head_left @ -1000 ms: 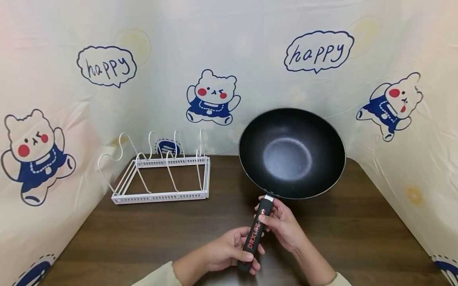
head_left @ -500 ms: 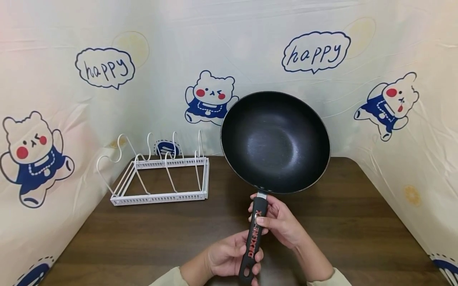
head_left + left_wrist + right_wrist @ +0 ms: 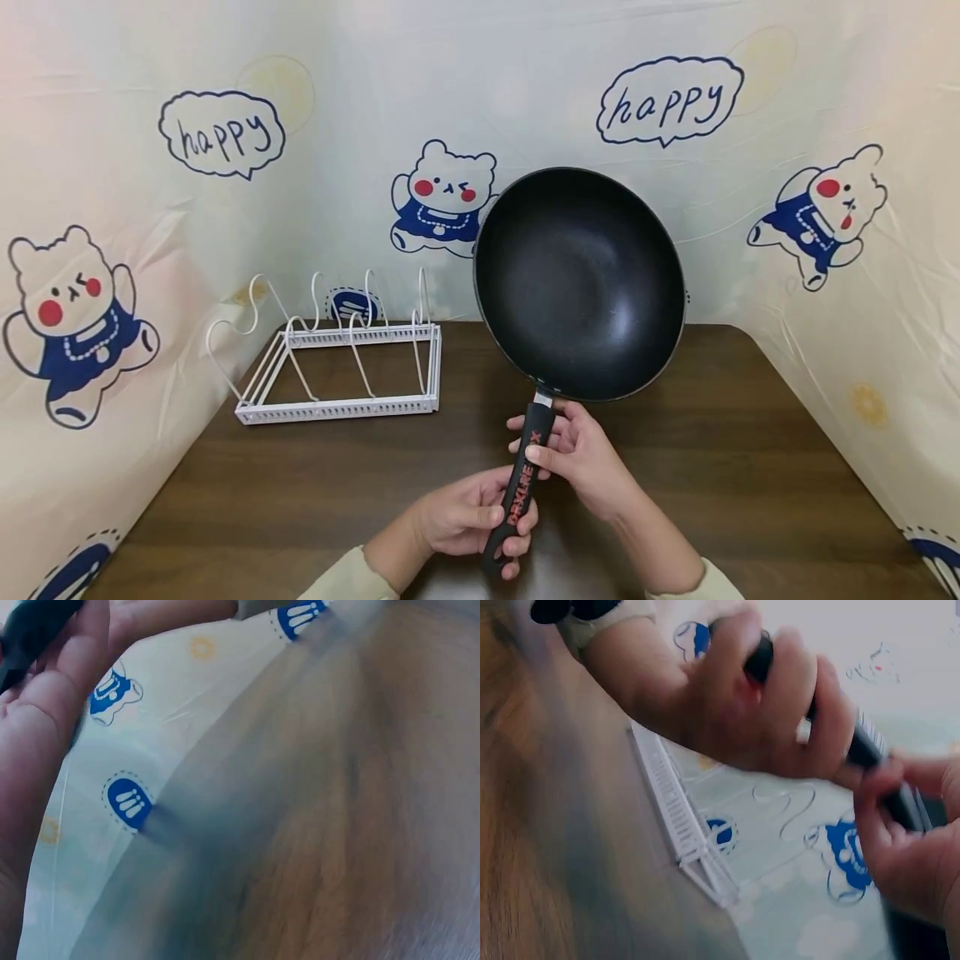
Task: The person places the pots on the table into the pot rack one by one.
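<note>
A deep black wok (image 3: 577, 283) is held up above the table, its dark inside facing me and its handle (image 3: 522, 487) slanting down to the left. My right hand (image 3: 581, 458) grips the handle's upper part near the metal collar, with the thumb across the front. Lower down, my left hand (image 3: 472, 512) curls its fingers round the handle near the end, thumb on the side. In the right wrist view both hands show on the handle (image 3: 866, 746), somewhat blurred. The left wrist view catches only part of the left hand (image 3: 45, 712) and a bit of dark handle.
A white wire rack (image 3: 337, 411) with upright looped dividers stands on the table's left side. Brown wood tabletop (image 3: 300, 500) spreads beneath the hands. Pale printed cloth (image 3: 540, 75) hangs behind the table and along both sides.
Both hands have raised the wok and shifted it left, tilting it more upright so its inside faces me more. Left fingers have shifted round the handle's end. The rack stays put.
</note>
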Action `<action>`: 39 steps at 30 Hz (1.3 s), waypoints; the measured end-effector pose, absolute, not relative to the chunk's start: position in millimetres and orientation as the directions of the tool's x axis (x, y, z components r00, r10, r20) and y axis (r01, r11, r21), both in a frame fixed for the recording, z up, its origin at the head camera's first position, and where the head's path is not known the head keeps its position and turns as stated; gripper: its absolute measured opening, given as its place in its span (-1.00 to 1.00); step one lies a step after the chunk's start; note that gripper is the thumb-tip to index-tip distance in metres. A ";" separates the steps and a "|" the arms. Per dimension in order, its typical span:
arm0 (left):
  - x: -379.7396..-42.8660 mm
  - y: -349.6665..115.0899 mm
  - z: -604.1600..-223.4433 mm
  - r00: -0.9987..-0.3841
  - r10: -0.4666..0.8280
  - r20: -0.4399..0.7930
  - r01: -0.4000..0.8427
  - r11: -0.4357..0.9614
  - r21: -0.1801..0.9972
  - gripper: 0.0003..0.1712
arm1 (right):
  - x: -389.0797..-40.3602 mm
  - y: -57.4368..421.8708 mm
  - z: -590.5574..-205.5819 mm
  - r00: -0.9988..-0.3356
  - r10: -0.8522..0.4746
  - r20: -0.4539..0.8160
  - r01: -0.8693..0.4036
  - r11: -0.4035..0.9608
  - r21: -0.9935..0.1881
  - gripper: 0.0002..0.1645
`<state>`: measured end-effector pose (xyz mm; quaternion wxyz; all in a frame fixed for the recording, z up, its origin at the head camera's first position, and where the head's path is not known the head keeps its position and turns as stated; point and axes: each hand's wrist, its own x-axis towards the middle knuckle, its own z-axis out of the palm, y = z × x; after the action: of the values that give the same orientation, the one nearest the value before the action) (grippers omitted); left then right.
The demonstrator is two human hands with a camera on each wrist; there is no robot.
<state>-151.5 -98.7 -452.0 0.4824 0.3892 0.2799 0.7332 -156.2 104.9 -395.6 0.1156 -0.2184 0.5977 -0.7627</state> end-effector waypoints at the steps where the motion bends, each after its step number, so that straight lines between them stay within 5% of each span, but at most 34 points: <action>1: -152.6 -98.4 -452.2 -0.247 0.925 0.289 -0.479 -0.375 0.793 -0.40 | -154.5 104.2 -393.6 -0.900 -0.403 0.167 -0.075 -0.234 -0.969 -0.29; 10: -156.4 -90.3 -463.0 -0.382 0.910 0.159 -0.403 -0.319 0.858 -0.44 | -147.6 96.7 -385.1 -0.988 -0.149 0.025 -0.027 0.008 -1.000 -0.32; 22: -150.3 -99.2 -465.4 -0.473 0.872 0.122 -0.303 -0.291 0.907 -0.29 | -146.4 75.9 -388.4 -0.999 -0.007 0.035 -0.035 0.232 -0.972 -0.39; 39: -142.7 -111.4 -460.2 -0.627 0.778 -0.025 -0.220 -0.146 0.965 -0.33 | -154.0 73.0 -422.3 -0.990 -0.127 0.067 -0.051 -0.126 -0.991 -0.41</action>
<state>-142.7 -111.4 -460.2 0.3499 0.2529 0.5520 0.7134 -154.0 73.0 -422.3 0.0255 -0.0675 0.6605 -0.7474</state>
